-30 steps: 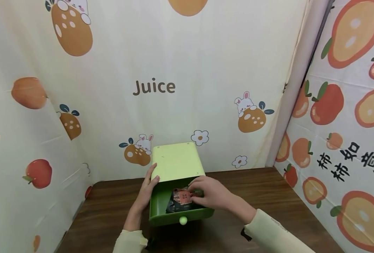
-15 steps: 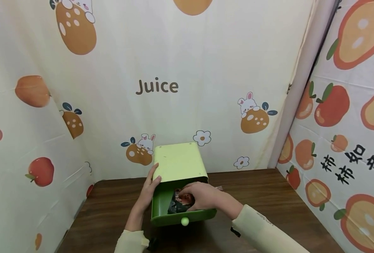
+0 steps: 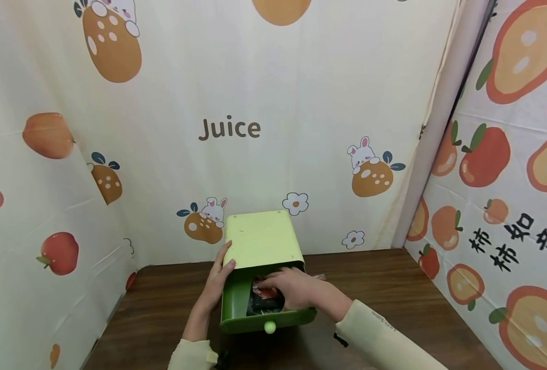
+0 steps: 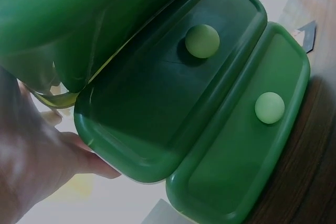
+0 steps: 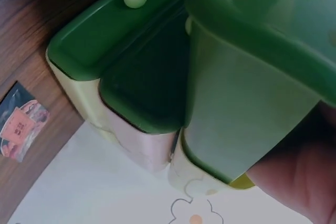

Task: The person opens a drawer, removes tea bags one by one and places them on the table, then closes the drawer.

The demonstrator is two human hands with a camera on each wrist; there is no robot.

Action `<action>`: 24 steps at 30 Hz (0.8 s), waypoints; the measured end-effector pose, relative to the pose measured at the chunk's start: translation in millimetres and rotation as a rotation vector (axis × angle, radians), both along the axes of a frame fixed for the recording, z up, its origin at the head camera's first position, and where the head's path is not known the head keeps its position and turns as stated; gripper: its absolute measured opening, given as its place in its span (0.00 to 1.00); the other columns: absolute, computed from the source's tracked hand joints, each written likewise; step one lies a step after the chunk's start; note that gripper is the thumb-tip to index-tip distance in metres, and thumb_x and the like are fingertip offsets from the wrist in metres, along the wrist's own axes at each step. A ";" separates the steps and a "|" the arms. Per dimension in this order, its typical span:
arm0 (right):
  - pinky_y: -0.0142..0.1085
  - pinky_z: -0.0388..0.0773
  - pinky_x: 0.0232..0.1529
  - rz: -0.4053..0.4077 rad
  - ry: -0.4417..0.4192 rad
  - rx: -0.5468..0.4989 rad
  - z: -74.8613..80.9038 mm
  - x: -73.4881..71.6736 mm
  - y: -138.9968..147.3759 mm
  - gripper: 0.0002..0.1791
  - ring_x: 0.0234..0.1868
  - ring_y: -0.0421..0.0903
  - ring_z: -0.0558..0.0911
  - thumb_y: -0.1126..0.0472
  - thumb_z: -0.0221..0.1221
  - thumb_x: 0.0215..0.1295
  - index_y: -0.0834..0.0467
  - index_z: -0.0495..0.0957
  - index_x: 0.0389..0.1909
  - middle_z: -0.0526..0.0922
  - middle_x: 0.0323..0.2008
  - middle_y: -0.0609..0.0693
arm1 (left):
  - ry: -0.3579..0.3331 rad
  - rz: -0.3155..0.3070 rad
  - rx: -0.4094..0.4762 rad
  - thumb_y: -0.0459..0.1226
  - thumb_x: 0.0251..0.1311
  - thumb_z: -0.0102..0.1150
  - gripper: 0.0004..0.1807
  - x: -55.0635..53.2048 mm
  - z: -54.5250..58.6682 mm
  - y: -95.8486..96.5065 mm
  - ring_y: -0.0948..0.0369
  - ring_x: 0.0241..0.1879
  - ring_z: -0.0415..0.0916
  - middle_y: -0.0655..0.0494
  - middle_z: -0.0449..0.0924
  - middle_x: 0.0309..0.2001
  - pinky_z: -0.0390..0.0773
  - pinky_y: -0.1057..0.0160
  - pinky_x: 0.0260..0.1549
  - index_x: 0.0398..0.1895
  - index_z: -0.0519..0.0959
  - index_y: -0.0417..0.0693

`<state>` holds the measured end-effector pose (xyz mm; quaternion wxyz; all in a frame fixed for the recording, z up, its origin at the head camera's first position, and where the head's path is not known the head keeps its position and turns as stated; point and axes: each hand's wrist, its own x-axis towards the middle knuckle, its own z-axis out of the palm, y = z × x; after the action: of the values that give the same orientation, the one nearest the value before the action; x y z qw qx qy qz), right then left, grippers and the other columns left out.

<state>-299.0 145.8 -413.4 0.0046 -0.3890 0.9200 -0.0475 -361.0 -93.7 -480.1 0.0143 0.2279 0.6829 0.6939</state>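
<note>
A small light-green cabinet [image 3: 261,239] stands on the table, its green top drawer [image 3: 233,298] pulled out. In that drawer lies a dark snack packet [image 3: 263,303] with a reddish picture. My right hand [image 3: 296,289] reaches over the drawer's right wall, fingertips on the packet's upper part; the thumb is hidden, and I cannot tell whether it pinches the packet. The right wrist view catches only part of this hand [image 5: 296,182] beside the drawer. My left hand [image 3: 215,280] rests against the cabinet's left front edge, fingers extended along its side and thumb near the top edge.
Below the open drawer are two closed green drawers with round knobs, the middle one [image 4: 142,103] and the bottom one [image 4: 236,129]. Another packet [image 5: 21,124] with a pink label lies on the wooden table [image 3: 370,293] right of the cabinet. A printed curtain [image 3: 301,103] hangs behind.
My right hand has moved left from the packet's right edge to over it, covering the pink label. The packet has turned slightly. My left hand stays at the cabinet's edge.
</note>
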 end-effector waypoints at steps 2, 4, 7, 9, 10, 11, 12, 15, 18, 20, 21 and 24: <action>0.45 0.72 0.52 0.002 0.014 0.011 -0.3 -0.2 -0.9 0.34 0.57 0.46 0.74 0.39 0.65 0.58 0.43 0.72 0.66 0.73 0.61 0.39 | -0.001 -0.008 0.007 0.42 0.76 0.41 0.31 0.1 -0.6 -0.2 0.46 0.61 0.54 0.44 0.38 0.74 0.68 0.59 0.49 0.78 0.47 0.59; 0.44 0.72 0.53 -0.001 0.026 0.027 -0.4 -0.5 -1.8 0.34 0.57 0.45 0.74 0.41 0.66 0.59 0.44 0.71 0.66 0.73 0.61 0.39 | 0.004 -0.011 0.010 0.42 0.76 0.41 0.31 0.3 -0.4 -0.3 0.47 0.61 0.54 0.44 0.38 0.74 0.70 0.60 0.48 0.78 0.47 0.58; 0.43 0.71 0.55 -0.016 0.035 0.032 -0.5 -0.8 -2.8 0.34 0.56 0.43 0.75 0.48 0.68 0.58 0.45 0.71 0.66 0.74 0.60 0.40 | 0.010 -0.011 0.008 0.42 0.76 0.40 0.31 0.4 0.5 -0.2 0.47 0.61 0.54 0.43 0.38 0.74 0.69 0.60 0.49 0.78 0.46 0.57; 0.42 0.72 0.54 -0.029 0.042 0.011 -2.0 -1.2 -3.1 0.32 0.54 0.42 0.76 0.50 0.68 0.57 0.46 0.73 0.64 0.76 0.57 0.41 | 0.007 -0.008 0.006 0.42 0.76 0.40 0.31 0.7 0.9 -0.2 0.47 0.61 0.54 0.43 0.38 0.74 0.68 0.60 0.49 0.78 0.46 0.57; 0.41 0.72 0.52 -0.035 0.043 -0.006 -2.9 -1.3 -3.2 0.31 0.52 0.42 0.77 0.52 0.69 0.57 0.46 0.73 0.63 0.77 0.55 0.41 | 0.002 -0.006 0.007 0.42 0.76 0.40 0.31 0.8 1.1 0.0 0.47 0.61 0.54 0.44 0.39 0.74 0.67 0.60 0.50 0.78 0.47 0.57; 0.40 0.73 0.51 -0.043 0.040 -0.025 -3.4 -1.0 -3.3 0.30 0.51 0.41 0.77 0.53 0.69 0.56 0.47 0.74 0.62 0.77 0.54 0.42 | -0.006 -0.007 0.008 0.42 0.76 0.40 0.31 0.9 1.2 0.1 0.47 0.61 0.54 0.44 0.39 0.74 0.68 0.60 0.49 0.78 0.47 0.58; 0.39 0.74 0.49 -0.047 0.037 -0.044 -3.9 -0.8 -3.3 0.29 0.49 0.41 0.77 0.55 0.70 0.56 0.48 0.75 0.60 0.78 0.52 0.42 | -0.012 -0.008 0.008 0.42 0.76 0.40 0.31 1.0 1.4 0.2 0.47 0.60 0.55 0.44 0.39 0.74 0.68 0.59 0.49 0.78 0.47 0.59; 0.36 0.75 0.44 -0.052 0.012 -0.094 -3.6 -0.1 -2.6 0.27 0.47 0.38 0.77 0.63 0.69 0.55 0.49 0.77 0.57 0.79 0.49 0.41 | -0.028 -0.011 0.012 0.43 0.76 0.40 0.30 1.3 2.2 0.8 0.46 0.59 0.56 0.45 0.40 0.74 0.69 0.59 0.48 0.77 0.48 0.62; 0.33 0.75 0.44 -0.035 -0.015 -0.123 -1.3 1.3 -1.3 0.26 0.48 0.37 0.78 0.70 0.65 0.56 0.49 0.79 0.56 0.80 0.49 0.41 | -0.029 -0.011 0.012 0.44 0.76 0.41 0.30 1.7 2.8 1.1 0.46 0.59 0.57 0.46 0.40 0.74 0.70 0.58 0.48 0.77 0.48 0.63; 0.33 0.75 0.45 -0.018 -0.030 -0.140 -0.2 2.2 0.2 0.26 0.48 0.36 0.78 0.73 0.62 0.57 0.50 0.80 0.56 0.80 0.50 0.41 | -0.026 -0.007 0.013 0.43 0.76 0.40 0.30 2.0 3.2 0.8 0.45 0.59 0.57 0.46 0.40 0.74 0.70 0.58 0.48 0.77 0.48 0.63; 0.33 0.75 0.46 -0.010 -0.030 -0.144 0.2 2.7 1.0 0.27 0.48 0.36 0.78 0.75 0.61 0.57 0.50 0.80 0.56 0.81 0.50 0.40 | -0.026 -0.005 0.012 0.43 0.76 0.40 0.30 2.0 2.8 0.5 0.46 0.59 0.57 0.46 0.40 0.74 0.70 0.57 0.48 0.77 0.48 0.63; 0.33 0.75 0.47 0.007 -0.022 -0.153 1.9 3.8 3.5 0.29 0.49 0.35 0.78 0.78 0.57 0.57 0.50 0.81 0.55 0.81 0.50 0.40 | -0.021 -0.006 0.011 0.43 0.76 0.40 0.30 2.0 2.4 -0.6 0.46 0.60 0.56 0.45 0.39 0.74 0.69 0.56 0.49 0.78 0.47 0.61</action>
<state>-295.2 149.3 -411.5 -0.0148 -0.3911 0.9121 -0.1221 -359.0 -94.3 -477.7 0.0224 0.2227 0.6781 0.7000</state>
